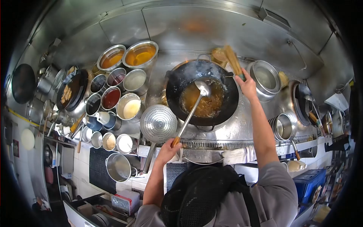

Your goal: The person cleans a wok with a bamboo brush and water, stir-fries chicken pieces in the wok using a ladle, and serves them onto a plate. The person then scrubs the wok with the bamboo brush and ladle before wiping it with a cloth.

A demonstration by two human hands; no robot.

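Black wok, amber-brown liquid, silver ladle, tan brush, dot-patterned silver strainer.

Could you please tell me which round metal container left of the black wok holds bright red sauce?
The round metal container just left of the round metal pot of pale-yellow contents; its sauce is bright red, its neighbours' contents dark or pale.

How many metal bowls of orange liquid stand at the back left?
2: the right bowl, behind and left of the wok, and the left bowl beside it. No others show there.
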